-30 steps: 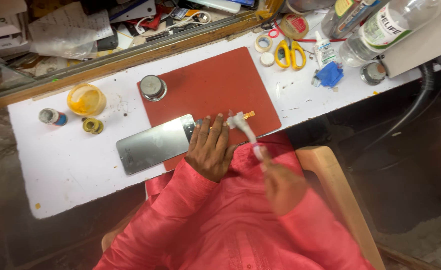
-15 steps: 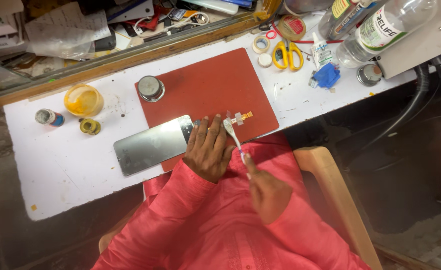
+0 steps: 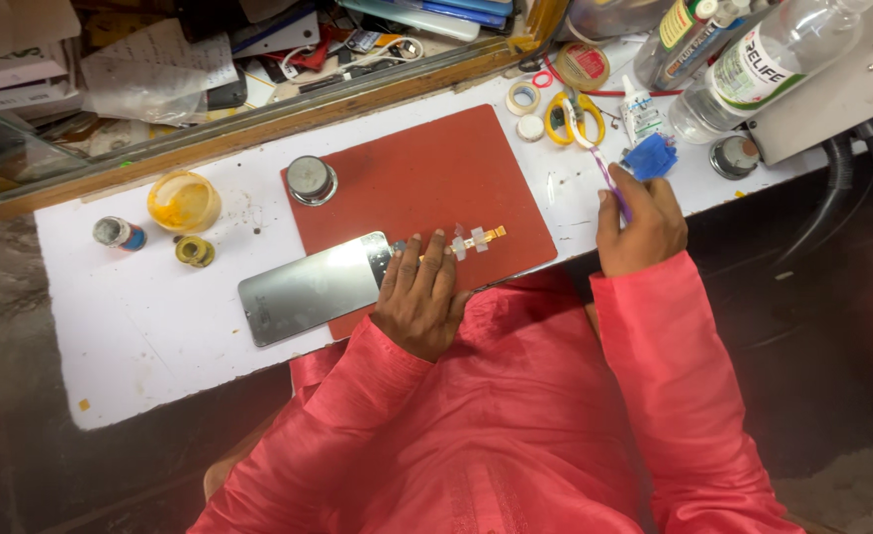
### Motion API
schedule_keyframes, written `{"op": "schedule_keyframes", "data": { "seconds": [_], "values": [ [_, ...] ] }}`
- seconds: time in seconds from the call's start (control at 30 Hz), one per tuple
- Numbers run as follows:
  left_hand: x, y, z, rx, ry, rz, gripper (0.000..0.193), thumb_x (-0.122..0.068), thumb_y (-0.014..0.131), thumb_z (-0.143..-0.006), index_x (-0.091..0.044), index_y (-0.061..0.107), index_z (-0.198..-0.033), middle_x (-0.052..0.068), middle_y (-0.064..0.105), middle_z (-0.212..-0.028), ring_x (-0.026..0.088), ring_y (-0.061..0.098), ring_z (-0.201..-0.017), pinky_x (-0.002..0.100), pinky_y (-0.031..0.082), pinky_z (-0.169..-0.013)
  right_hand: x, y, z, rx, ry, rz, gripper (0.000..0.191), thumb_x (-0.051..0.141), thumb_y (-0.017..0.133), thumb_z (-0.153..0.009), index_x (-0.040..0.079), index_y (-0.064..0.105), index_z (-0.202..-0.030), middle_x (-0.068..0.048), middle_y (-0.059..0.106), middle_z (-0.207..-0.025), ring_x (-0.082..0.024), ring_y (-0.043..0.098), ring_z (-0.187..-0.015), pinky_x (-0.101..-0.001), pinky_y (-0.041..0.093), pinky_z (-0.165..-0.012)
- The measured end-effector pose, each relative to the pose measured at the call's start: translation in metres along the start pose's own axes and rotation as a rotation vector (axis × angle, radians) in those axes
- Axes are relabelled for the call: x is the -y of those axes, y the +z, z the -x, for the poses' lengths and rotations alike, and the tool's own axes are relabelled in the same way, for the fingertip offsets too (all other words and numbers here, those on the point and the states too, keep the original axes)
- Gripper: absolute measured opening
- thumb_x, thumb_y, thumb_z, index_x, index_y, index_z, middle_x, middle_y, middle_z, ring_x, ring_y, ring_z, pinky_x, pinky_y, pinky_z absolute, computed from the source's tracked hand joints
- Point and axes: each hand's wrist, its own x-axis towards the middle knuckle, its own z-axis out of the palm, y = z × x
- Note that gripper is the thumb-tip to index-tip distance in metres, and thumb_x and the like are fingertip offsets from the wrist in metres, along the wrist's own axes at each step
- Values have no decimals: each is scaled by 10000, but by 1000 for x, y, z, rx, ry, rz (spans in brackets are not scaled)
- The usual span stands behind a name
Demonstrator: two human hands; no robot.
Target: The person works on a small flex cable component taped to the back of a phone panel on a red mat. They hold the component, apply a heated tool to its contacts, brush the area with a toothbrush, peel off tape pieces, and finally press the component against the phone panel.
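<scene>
Right hand (image 3: pixel 642 222) has left the centre of the frame and now sits at right of centre, at the near edge of the white table (image 3: pixel 139 326). A second ago it was close beside the left hand, over the flex cable. It is closed around a thin purple-handled tool (image 3: pixel 609 183), probably a small brush; the tip is too small to tell. The tool's upper end points toward the blue cloth (image 3: pixel 651 156) and the small white glue bottle (image 3: pixel 638 111).

Left hand (image 3: pixel 421 297) has not moved: flat, fingers spread and extended, pressing on the right end of the phone screen panel (image 3: pixel 313 287), gripping nothing. The panel lies at a slant, half on the red work mat (image 3: pixel 426 168), half on bare table, as in the earlier views.

The orange flex cable (image 3: pixel 476 238) with its pale tabs lies exposed on the mat, just right of the left fingertips, nothing over it now.

Judgement: work with the tool at the cable is paused; the right hand appears to be tending the tool at the supplies while the left keeps the panel fixed.

Elsewhere: yellow scissors (image 3: pixel 575 114), tape rolls (image 3: pixel 525 96), clear bottles (image 3: pixel 753 64), yellow jar (image 3: pixel 183 201), round metal tin (image 3: pixel 312 179).
</scene>
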Motion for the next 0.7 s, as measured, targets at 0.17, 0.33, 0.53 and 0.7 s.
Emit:
{"op": "schedule_keyframes", "data": {
  "seconds": [0.17,0.33,0.53,0.7],
  "values": [
    [-1,0,0,26,20,-24,448,-334,574,-1021,43,660,-1247,230,597,-1422,427,593,-1291,536,504,-1055,1,13,-26,-75,-65,95,313,113,805,-923,76,762,-1231,-144,582,-995,-337,582,-944,-447,485,-829],
    [-3,2,-2,13,14,-38,455,-348,569,-1025,38,654,-1252,225,600,-1409,429,594,-1286,537,506,-1054,13,10,-15,-41,-130,-120,293,103,805,-908,55,744,-1191,-143,604,-1076,-300,608,-955,-395,507,-840],
    [-3,-2,-3,38,26,-32,457,-338,564,-1024,9,627,-1315,231,596,-1410,434,594,-1281,539,506,-1045,49,20,0,413,-68,-542,137,79,747,-893,62,751,-1028,-80,651,-995,-205,689,-872,-318,551,-749],
    [-3,-4,-4,49,29,-23,488,-331,581,-1021,6,595,-1373,227,587,-1417,434,581,-1294,540,504,-1056,59,30,-13,512,-40,-463,89,29,690,-868,33,743,-941,-102,634,-942,-229,671,-824,-341,547,-741]
  ]
}}
